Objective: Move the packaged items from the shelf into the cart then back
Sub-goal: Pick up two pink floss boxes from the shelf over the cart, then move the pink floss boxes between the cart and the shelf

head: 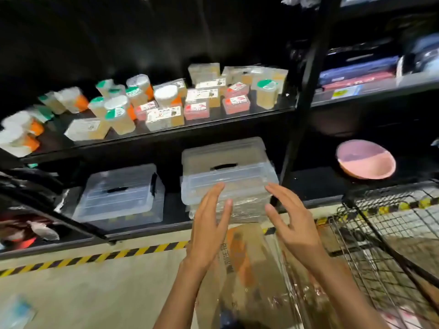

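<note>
Left hand (209, 224) and right hand (294, 224), fingers straight and empty, flank the clear boxes (228, 186) at the shelf's (147, 231) front edge, likely to lift them.

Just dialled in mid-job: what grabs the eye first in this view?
Two bare hands, left hand and right hand, reach open-fingered toward the stacked clear plastic lidded storage boxes on the lower black shelf, holding nothing. Above them the upper black shelf is crowded with small clear packaged tubs and boxes with green, white and orange lids. A round pink plastic bowl sits lower right, above the black wire cart.
</note>
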